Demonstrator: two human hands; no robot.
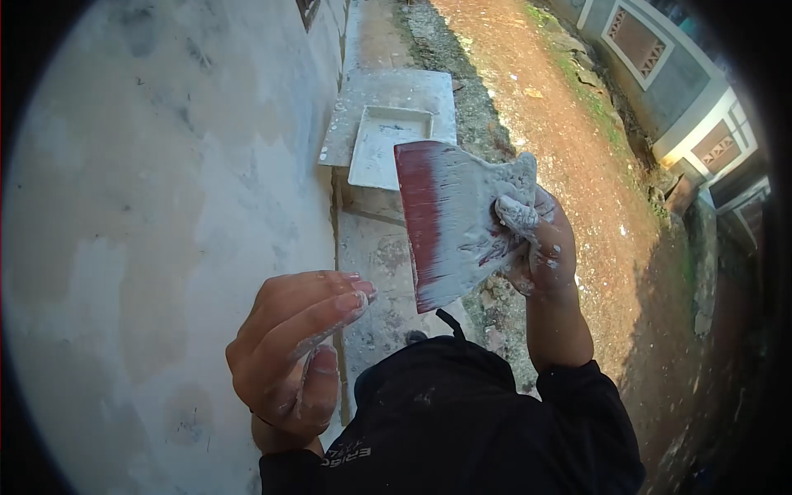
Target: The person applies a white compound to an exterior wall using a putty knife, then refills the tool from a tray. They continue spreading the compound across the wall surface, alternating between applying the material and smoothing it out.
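Right hand [540, 239] up in front, clamped on a wide scraper [450, 219], thumb across the near face, fingers wrapped behind. Blade smeared white with putty, a red strip showing along its left edge, tilted with that edge toward the wall [148, 206]. Held clear of the wall, not touching it. Skin of that hand flecked with white.

Left hand [297, 355] lower and nearer the wall, holding nothing, fingers loosely curled together, thumb tucked alongside, pale smears on the fingertips. Hard to tell whether the knuckles brush the plaster or hang just off it.

Wall patchy, grey-white skim over tan. Down below, a white tray [386, 148] resting on a slab [396, 87] beside the wall's foot. Red dirt path [569, 124] running off to the right. Black sleeves [462, 421] across the bottom.
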